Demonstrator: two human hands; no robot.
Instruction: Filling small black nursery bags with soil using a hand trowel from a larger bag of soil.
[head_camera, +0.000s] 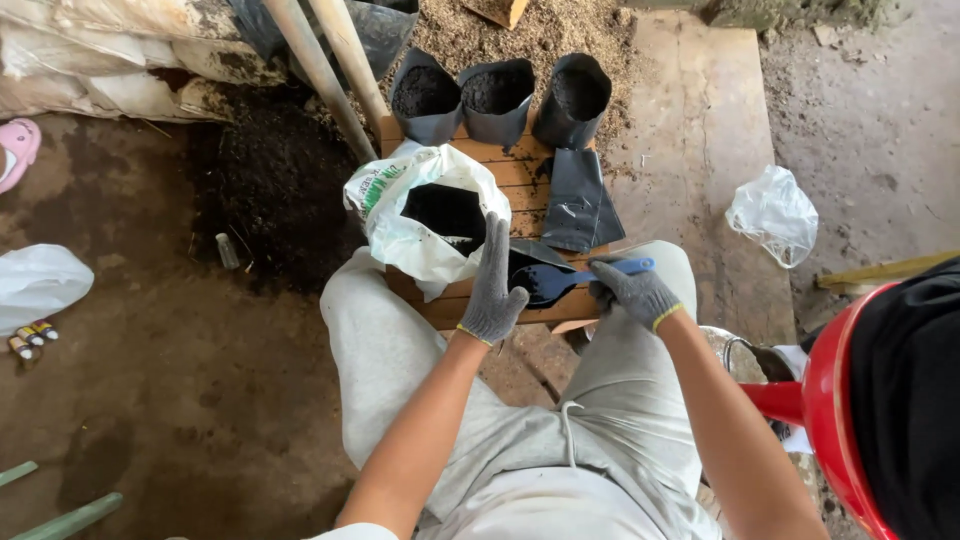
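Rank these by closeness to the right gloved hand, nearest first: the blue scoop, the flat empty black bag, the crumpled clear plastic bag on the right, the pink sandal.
1. Blue scoop, gripped in it.
2. Flat empty black bag, just ahead.
3. Crumpled clear plastic bag, to the right.
4. Pink sandal, far left edge.

Soft, even daylight fills the view, brighter toward the upper right, where the concrete floor (880, 130) looks pale. Shadows are faint and diffuse. The white plastic bag (772, 212) nears overexposure, with little detail. Focus is sharp at the centre; wide-angle distortion bends the edges, and the red container (838, 420) at the right looks slightly soft.
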